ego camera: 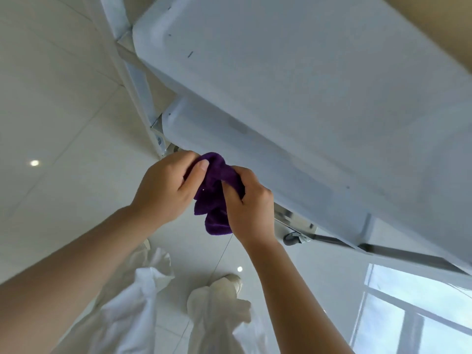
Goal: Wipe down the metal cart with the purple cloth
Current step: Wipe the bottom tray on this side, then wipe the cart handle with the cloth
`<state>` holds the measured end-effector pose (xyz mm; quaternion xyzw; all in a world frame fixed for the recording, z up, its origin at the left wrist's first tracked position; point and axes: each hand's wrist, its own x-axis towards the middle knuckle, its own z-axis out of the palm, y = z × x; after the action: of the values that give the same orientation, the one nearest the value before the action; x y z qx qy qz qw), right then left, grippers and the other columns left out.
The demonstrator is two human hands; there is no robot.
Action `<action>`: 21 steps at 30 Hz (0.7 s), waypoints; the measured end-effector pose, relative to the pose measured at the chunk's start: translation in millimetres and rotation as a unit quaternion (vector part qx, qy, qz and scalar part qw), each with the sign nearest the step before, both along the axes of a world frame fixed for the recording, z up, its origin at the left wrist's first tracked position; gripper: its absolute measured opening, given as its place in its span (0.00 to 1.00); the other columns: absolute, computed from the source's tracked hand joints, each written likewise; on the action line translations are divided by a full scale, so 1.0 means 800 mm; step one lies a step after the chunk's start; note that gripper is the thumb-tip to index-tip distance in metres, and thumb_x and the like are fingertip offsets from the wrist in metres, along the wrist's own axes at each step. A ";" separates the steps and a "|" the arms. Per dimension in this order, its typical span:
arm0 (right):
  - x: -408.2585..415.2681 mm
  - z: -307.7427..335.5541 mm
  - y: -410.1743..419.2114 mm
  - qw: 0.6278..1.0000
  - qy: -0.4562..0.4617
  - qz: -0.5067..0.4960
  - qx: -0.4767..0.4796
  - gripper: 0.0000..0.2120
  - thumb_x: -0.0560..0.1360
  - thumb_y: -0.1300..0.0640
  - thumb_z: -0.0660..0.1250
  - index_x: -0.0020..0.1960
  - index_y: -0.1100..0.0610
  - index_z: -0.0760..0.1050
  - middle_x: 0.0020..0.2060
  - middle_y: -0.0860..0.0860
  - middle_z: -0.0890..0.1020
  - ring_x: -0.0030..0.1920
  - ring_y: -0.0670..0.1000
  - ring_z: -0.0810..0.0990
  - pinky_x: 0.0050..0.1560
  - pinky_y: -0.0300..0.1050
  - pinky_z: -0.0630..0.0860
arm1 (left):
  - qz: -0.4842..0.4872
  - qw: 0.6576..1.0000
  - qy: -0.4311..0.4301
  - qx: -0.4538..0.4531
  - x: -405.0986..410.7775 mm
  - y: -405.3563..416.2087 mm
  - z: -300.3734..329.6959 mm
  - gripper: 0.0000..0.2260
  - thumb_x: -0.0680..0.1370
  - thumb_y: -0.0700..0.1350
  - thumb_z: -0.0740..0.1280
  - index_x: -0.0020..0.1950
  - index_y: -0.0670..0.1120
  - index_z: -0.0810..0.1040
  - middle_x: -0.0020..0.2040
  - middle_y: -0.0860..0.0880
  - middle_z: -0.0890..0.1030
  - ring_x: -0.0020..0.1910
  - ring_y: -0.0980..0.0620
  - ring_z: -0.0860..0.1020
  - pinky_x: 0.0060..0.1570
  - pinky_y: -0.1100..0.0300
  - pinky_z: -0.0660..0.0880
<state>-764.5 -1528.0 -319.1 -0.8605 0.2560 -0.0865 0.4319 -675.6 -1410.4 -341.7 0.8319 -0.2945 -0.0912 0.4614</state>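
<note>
A: Where's the purple cloth point(217, 192) sitting right now?

B: It's bunched between both hands, just in front of the metal cart point(306, 98), off its surface. The left hand point(163, 190) is pinching the upper fold with thumb and fingers, and the right hand point(251, 208) is curling round the lower part, so both grips are closing on the fabric.

A: So no wiping is happening yet?

B: It's looking more like refolding. Whether the cloth is brushing the lower tray's edge is hard to tell from this angle.

A: How should that go?

B: I'd say they're wanting a flat, clean pad rather than a wad, spreading it across the palm, then pressing evenly along the tray rim and working in overlapping strokes toward the corner near the caster point(293, 237).
</note>
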 end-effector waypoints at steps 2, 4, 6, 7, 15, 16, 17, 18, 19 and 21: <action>0.005 0.041 0.003 0.999 -0.012 -0.014 0.027 0.09 0.74 0.65 0.62 0.50 0.57 0.78 0.29 0.40 0.76 0.32 0.43 0.76 0.32 0.37 0.73 | 0.023 0.999 0.007 -0.029 -0.003 0.002 0.036 0.19 0.78 0.51 0.54 0.38 0.39 0.73 0.28 0.47 0.71 0.28 0.50 0.69 0.27 0.54 0.67; 0.018 0.084 0.007 0.997 -0.006 -0.050 0.062 0.09 0.74 0.66 0.62 0.46 0.53 0.76 0.26 0.38 0.75 0.29 0.41 0.74 0.30 0.31 0.69 | 0.040 0.998 0.005 -0.052 0.004 0.007 0.076 0.17 0.78 0.50 0.55 0.41 0.39 0.75 0.30 0.47 0.74 0.30 0.51 0.70 0.29 0.60 0.68; 0.040 0.124 0.011 0.987 -0.027 -0.127 0.095 0.08 0.74 0.66 0.62 0.43 0.54 0.75 0.25 0.39 0.74 0.28 0.39 0.73 0.29 0.30 0.68 | 0.059 0.996 -0.020 -0.060 0.022 0.008 0.108 0.15 0.78 0.49 0.56 0.49 0.39 0.77 0.40 0.50 0.77 0.39 0.55 0.73 0.38 0.68 0.69; 0.054 0.142 0.012 0.978 -0.048 -0.173 0.110 0.07 0.75 0.65 0.61 0.44 0.55 0.75 0.26 0.40 0.74 0.28 0.39 0.72 0.30 0.29 0.68 | 0.070 0.995 -0.036 -0.055 0.035 0.009 0.121 0.16 0.78 0.48 0.56 0.53 0.39 0.77 0.45 0.50 0.76 0.45 0.55 0.73 0.44 0.71 0.68; 0.166 0.167 0.045 0.965 -0.061 -0.156 0.202 0.20 0.78 0.55 0.62 0.69 0.49 0.65 0.63 0.47 0.72 0.60 0.41 0.73 0.59 0.39 0.72 | 0.070 0.997 0.016 -0.023 0.123 -0.006 0.158 0.18 0.80 0.45 0.57 0.68 0.41 0.69 0.62 0.50 0.72 0.60 0.60 0.67 0.55 0.78 0.63; 0.177 0.152 0.046 0.978 -0.009 -0.106 0.182 0.24 0.79 0.53 0.59 0.74 0.51 0.59 0.69 0.48 0.67 0.68 0.44 0.67 0.67 0.44 0.67 | 0.070 0.997 0.031 -0.010 0.130 -0.009 0.155 0.17 0.81 0.42 0.57 0.69 0.41 0.68 0.65 0.49 0.71 0.63 0.58 0.67 0.57 0.74 0.63; 0.187 0.133 0.043 0.987 0.045 -0.052 0.142 0.26 0.80 0.52 0.56 0.76 0.52 0.54 0.74 0.49 0.61 0.74 0.48 0.58 0.73 0.48 0.58 | 0.073 0.996 0.044 0.007 0.134 -0.013 0.151 0.17 0.81 0.39 0.57 0.70 0.42 0.67 0.67 0.47 0.70 0.66 0.55 0.67 0.60 0.70 0.64; 0.194 0.115 0.039 0.992 0.104 0.005 0.068 0.26 0.82 0.52 0.54 0.77 0.53 0.50 0.76 0.50 0.54 0.76 0.51 0.48 0.76 0.49 0.48 | 0.077 0.995 0.054 0.023 0.138 -0.016 0.146 0.18 0.80 0.37 0.57 0.71 0.42 0.66 0.69 0.46 0.69 0.68 0.52 0.67 0.62 0.67 0.64; 0.199 0.099 0.031 0.986 0.155 0.052 -0.028 0.27 0.82 0.52 0.53 0.77 0.53 0.46 0.77 0.50 0.47 0.76 0.51 0.41 0.75 0.48 0.41 | 0.079 0.994 0.062 0.036 0.140 -0.020 0.142 0.19 0.80 0.36 0.57 0.71 0.42 0.66 0.70 0.46 0.69 0.69 0.51 0.66 0.64 0.64 0.64; 0.209 0.081 0.014 0.959 0.203 0.104 -0.169 0.29 0.82 0.49 0.52 0.77 0.52 0.41 0.77 0.49 0.41 0.76 0.53 0.37 0.73 0.49 0.38 | 0.071 0.994 0.070 0.047 0.142 -0.027 0.136 0.19 0.80 0.36 0.56 0.72 0.42 0.65 0.70 0.45 0.68 0.70 0.50 0.65 0.65 0.64 0.61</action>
<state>-597.3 -1516.8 -253.9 -0.9422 0.2292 0.0930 0.2262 -561.8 -1431.8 -233.2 0.8631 -0.1969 -0.1295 0.4467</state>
